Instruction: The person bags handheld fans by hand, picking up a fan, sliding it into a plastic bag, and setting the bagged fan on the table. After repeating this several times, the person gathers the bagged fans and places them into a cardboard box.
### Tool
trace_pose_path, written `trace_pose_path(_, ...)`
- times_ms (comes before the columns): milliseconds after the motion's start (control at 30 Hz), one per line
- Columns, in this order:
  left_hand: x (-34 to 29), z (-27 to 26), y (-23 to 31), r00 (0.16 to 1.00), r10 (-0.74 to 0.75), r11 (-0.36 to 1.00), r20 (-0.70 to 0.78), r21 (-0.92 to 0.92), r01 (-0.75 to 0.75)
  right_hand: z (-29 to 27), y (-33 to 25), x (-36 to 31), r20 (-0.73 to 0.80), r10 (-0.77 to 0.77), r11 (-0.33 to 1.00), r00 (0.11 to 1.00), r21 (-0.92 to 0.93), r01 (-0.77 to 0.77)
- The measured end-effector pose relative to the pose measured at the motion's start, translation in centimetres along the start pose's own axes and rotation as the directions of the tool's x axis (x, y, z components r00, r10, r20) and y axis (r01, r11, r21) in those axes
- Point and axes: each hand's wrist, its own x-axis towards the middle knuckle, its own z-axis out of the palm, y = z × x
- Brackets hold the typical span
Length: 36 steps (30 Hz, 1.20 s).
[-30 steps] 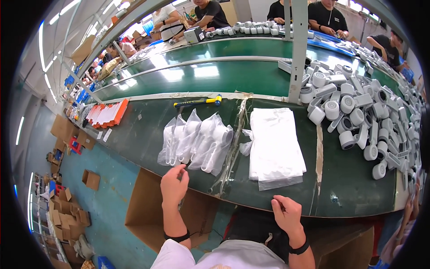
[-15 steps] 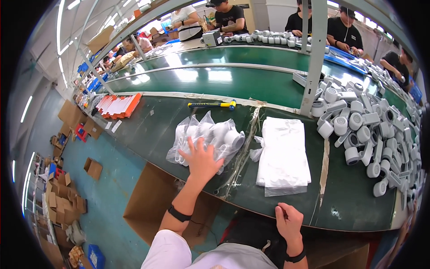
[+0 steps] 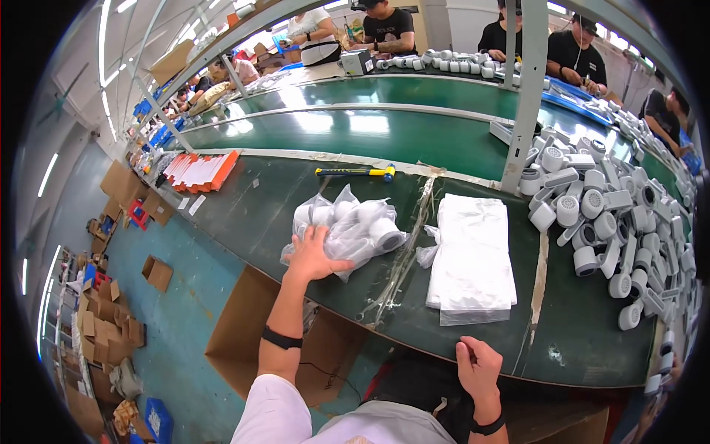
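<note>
My left hand point(image 3: 310, 255) rests on the near left side of a group of white handheld devices in clear plastic bags point(image 3: 362, 214). Its fingers are spread over the film and its thumb points right; the fingertips press on the bags without closing round one. By the table's front edge, my right hand point(image 3: 479, 364) is curled in a loose fist with the thumb on top, and nothing shows in it. Between the hands, further in, lies a stack of flat clear plastic bags point(image 3: 472, 255). A crumpled bit of film point(image 3: 427, 256) touches the stack's left side.
A yellow and black hammer point(image 3: 356, 172) lies behind the bagged devices. Grey-white devices point(image 3: 592, 200) are heaped at the right. Orange and white cards point(image 3: 200, 172) lie far left. A metal post point(image 3: 526, 103) rises behind the stack. An open carton point(image 3: 248, 333) stands below the table edge.
My left hand has moved slightly left and toward me, and the bagged devices beneath it are pressed closer together. My right hand has stayed in place.
</note>
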Motion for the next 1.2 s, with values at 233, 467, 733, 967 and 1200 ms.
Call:
trace_pose_path(233, -0.4, 1.6, -0.1, 0.968, 0.177, 0.984, -0.179, 0.068, -0.167, -0.1, -0.3, 0.0, 0.001, 0.0, 1.0, 1.0, -0.008, 0.0)
trace_pose_path(467, 0.4, 2.2, -0.4, 0.962, 0.23, 0.971, -0.148, 0.102, -0.217, 0.2, -0.3, 0.1, -0.006, -0.019, 1.0, 1.0, -0.006, 0.019)
trace_pose_path(733, 0.9, 2.2, 0.5, 0.983, 0.173, 0.978, -0.066, 0.13, -0.163, 0.3, -0.6, 0.2, -0.026, -0.024, 0.999, 0.999, -0.042, 0.023)
trace_pose_path(967, 1.1, 1.9, 1.6, 0.99, 0.14, 0.975, -0.007, 0.174, -0.136, 0.1, -0.7, 0.3, -0.005, -0.034, 0.998, 0.999, -0.044, 0.034)
trace_pose_path(1200, 1.5, 2.6, 1.6, 0.99, 0.123, 0.981, -0.069, 0.157, -0.111, 0.2, -0.7, 0.2, -0.011, -0.029, 0.999, 1.0, -0.04, 0.028)
